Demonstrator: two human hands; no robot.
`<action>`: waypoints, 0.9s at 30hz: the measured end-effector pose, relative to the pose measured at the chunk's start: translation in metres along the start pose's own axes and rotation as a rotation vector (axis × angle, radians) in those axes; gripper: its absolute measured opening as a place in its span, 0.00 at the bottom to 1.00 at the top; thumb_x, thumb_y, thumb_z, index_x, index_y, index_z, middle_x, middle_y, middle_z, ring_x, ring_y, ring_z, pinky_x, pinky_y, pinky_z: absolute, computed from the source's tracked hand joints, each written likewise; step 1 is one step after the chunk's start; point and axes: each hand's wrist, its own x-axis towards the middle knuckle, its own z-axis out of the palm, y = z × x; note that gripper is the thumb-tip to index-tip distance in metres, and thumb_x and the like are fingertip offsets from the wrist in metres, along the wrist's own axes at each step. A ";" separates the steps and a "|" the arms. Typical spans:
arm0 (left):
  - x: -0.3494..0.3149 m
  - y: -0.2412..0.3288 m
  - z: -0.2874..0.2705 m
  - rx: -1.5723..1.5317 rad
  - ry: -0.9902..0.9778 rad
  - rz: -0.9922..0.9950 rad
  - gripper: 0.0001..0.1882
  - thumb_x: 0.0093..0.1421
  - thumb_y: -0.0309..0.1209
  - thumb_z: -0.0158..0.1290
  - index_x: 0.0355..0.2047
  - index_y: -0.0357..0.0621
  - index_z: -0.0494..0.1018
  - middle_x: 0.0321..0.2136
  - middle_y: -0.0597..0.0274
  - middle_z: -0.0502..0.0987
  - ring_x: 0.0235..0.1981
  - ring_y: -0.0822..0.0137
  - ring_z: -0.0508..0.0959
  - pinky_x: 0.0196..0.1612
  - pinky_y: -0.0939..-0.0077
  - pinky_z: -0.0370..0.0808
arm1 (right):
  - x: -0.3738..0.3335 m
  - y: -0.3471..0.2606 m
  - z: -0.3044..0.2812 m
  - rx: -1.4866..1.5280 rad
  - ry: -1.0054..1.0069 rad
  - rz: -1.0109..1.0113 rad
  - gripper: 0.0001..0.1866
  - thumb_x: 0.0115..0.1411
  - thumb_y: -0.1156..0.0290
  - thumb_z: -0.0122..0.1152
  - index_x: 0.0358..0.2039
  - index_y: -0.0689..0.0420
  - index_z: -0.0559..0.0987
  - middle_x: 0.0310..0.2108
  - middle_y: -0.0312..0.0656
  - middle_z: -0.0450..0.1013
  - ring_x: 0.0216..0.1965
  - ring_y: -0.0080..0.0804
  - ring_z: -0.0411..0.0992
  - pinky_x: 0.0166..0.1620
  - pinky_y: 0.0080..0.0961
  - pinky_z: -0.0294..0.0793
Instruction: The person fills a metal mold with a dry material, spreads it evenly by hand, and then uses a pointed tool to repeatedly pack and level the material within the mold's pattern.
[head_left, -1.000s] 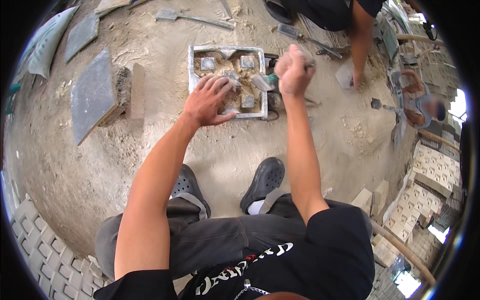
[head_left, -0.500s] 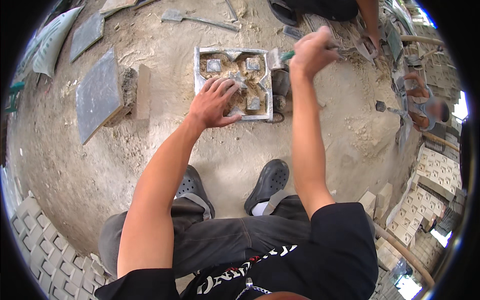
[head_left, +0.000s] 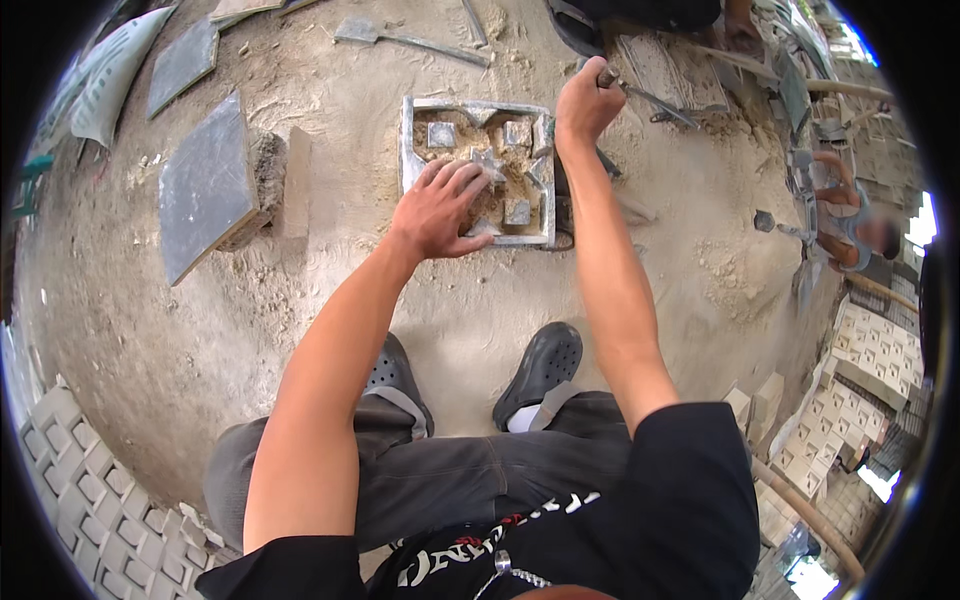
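Observation:
A square grey metal mould (head_left: 480, 243) lies on the dusty ground in front of me, with small square blocks, a star-shaped piece (head_left: 487, 163) at its centre and sandy material between them. My left hand (head_left: 440, 208) rests on its lower left part, fingers stretched toward the star and thumb out to the side. At the mould's upper right corner, my right hand (head_left: 588, 108) is closed round the handle of a short tool (head_left: 608, 77). The tool's head is mostly hidden behind the hand, so its kind is unclear.
Left of the mould, a grey slab (head_left: 208, 190) leans on a block. A long-handled flat tool (head_left: 410, 43) lies beyond. Another person's dark shoe (head_left: 575, 28) is at the top. One more person (head_left: 850, 215) sits far right, near stacked patterned blocks (head_left: 880, 345).
My right hand has moved left toward the mould's right edge, bringing the tool with it and turning it. My left hand keeps its place on the mould. The other person's hand at top has drawn back.

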 end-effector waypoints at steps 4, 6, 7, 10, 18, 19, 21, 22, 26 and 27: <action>-0.003 -0.002 -0.004 -0.035 -0.019 -0.008 0.46 0.52 0.62 0.54 0.63 0.45 0.60 0.60 0.56 0.62 0.64 0.55 0.59 0.70 0.57 0.50 | 0.024 -0.037 -0.024 0.174 -0.060 0.123 0.23 0.62 0.63 0.46 0.10 0.54 0.66 0.09 0.34 0.63 0.11 0.24 0.62 0.18 0.29 0.60; -0.001 0.001 -0.004 -0.041 -0.024 -0.004 0.46 0.52 0.62 0.54 0.63 0.45 0.60 0.60 0.56 0.63 0.64 0.56 0.59 0.70 0.57 0.50 | 0.024 -0.037 -0.024 0.208 -0.055 0.178 0.23 0.63 0.62 0.46 0.10 0.54 0.65 0.09 0.34 0.63 0.13 0.23 0.63 0.19 0.30 0.61; 0.001 0.004 -0.004 -0.050 -0.026 0.003 0.46 0.52 0.62 0.54 0.63 0.45 0.60 0.60 0.56 0.63 0.64 0.56 0.59 0.69 0.57 0.50 | 0.024 -0.036 -0.028 0.219 -0.049 0.203 0.24 0.63 0.61 0.46 0.11 0.54 0.65 0.09 0.35 0.63 0.13 0.23 0.64 0.19 0.30 0.61; 0.001 0.003 0.001 -0.036 -0.006 0.009 0.46 0.53 0.63 0.53 0.63 0.45 0.60 0.60 0.56 0.63 0.64 0.56 0.59 0.69 0.57 0.50 | 0.008 0.026 0.000 0.132 -0.096 0.011 0.26 0.65 0.60 0.49 0.10 0.59 0.63 0.09 0.35 0.63 0.16 0.23 0.64 0.21 0.29 0.61; 0.003 0.002 0.000 -0.013 0.053 0.014 0.44 0.53 0.63 0.51 0.61 0.45 0.62 0.58 0.59 0.64 0.64 0.59 0.60 0.69 0.58 0.52 | -0.002 0.003 -0.025 0.407 -0.307 -0.113 0.23 0.61 0.70 0.49 0.07 0.53 0.65 0.07 0.32 0.62 0.11 0.19 0.60 0.18 0.20 0.57; 0.002 0.002 -0.001 -0.019 0.040 0.010 0.44 0.53 0.62 0.52 0.62 0.45 0.62 0.59 0.58 0.64 0.64 0.58 0.60 0.69 0.58 0.52 | -0.015 0.005 -0.025 0.356 -0.370 -0.250 0.23 0.62 0.72 0.47 0.08 0.53 0.64 0.08 0.30 0.61 0.11 0.19 0.59 0.19 0.20 0.56; -0.002 0.004 -0.001 -0.035 0.010 -0.002 0.45 0.53 0.61 0.54 0.62 0.45 0.61 0.59 0.57 0.64 0.64 0.56 0.60 0.69 0.57 0.52 | -0.038 0.006 -0.031 0.305 -0.480 -0.429 0.22 0.63 0.72 0.46 0.11 0.56 0.63 0.10 0.32 0.60 0.12 0.19 0.58 0.19 0.22 0.55; -0.002 0.003 -0.002 -0.034 0.017 0.001 0.45 0.53 0.62 0.54 0.62 0.45 0.61 0.59 0.57 0.64 0.64 0.57 0.60 0.69 0.57 0.52 | -0.043 0.002 -0.035 0.265 -0.525 -0.460 0.21 0.64 0.72 0.47 0.12 0.58 0.63 0.11 0.33 0.60 0.12 0.20 0.58 0.19 0.23 0.55; -0.001 -0.001 -0.002 -0.042 0.027 0.010 0.45 0.53 0.62 0.53 0.62 0.44 0.62 0.59 0.57 0.64 0.63 0.56 0.60 0.69 0.57 0.51 | -0.049 -0.003 -0.043 0.202 -0.644 -0.517 0.19 0.64 0.71 0.51 0.15 0.62 0.66 0.12 0.37 0.60 0.13 0.23 0.60 0.19 0.27 0.57; 0.000 -0.001 -0.001 -0.047 0.027 0.015 0.45 0.53 0.62 0.53 0.62 0.44 0.62 0.59 0.56 0.64 0.64 0.56 0.60 0.69 0.57 0.51 | -0.048 -0.004 -0.045 0.210 -0.655 -0.516 0.19 0.64 0.71 0.52 0.15 0.62 0.67 0.12 0.39 0.61 0.13 0.24 0.61 0.19 0.28 0.58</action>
